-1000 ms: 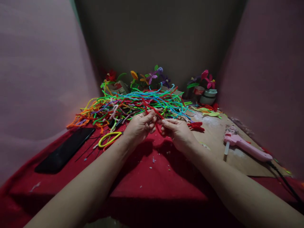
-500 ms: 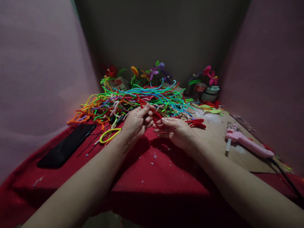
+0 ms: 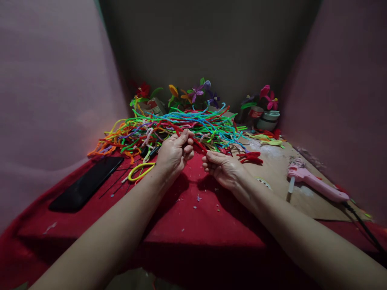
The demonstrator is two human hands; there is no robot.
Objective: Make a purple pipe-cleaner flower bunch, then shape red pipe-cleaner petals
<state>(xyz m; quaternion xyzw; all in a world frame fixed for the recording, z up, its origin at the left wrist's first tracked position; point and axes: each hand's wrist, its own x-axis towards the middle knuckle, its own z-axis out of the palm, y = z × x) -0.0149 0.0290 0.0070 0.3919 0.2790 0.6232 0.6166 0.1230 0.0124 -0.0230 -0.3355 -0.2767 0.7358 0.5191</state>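
Note:
Between my hands runs a short span of red pipe cleaner (image 3: 198,143), pulled fairly straight and sloping down to the right. My left hand (image 3: 177,151) pinches its upper part between thumb and finger, the other fingers curled in. At the lower end my right hand (image 3: 225,166) grips it, also with thumb and fingertips. Behind both hands lies a big heap of pipe cleaners (image 3: 190,121) in green, blue, orange, red and other colours. A looped red pipe cleaner piece (image 3: 251,157) rests just right of my right hand.
A black phone (image 3: 86,184) and yellow-handled scissors (image 3: 139,171) lie at left. On the brown board (image 3: 275,201) at right sits a pink glue gun (image 3: 317,183) with its cord. Pipe-cleaner flowers (image 3: 196,92) and a lidded jar (image 3: 268,120) stand at the back.
My right hand's fingers have closed in and my hands have drawn slightly apart. The red pipe cleaner, loosely bent before, now stretches straighter between them.

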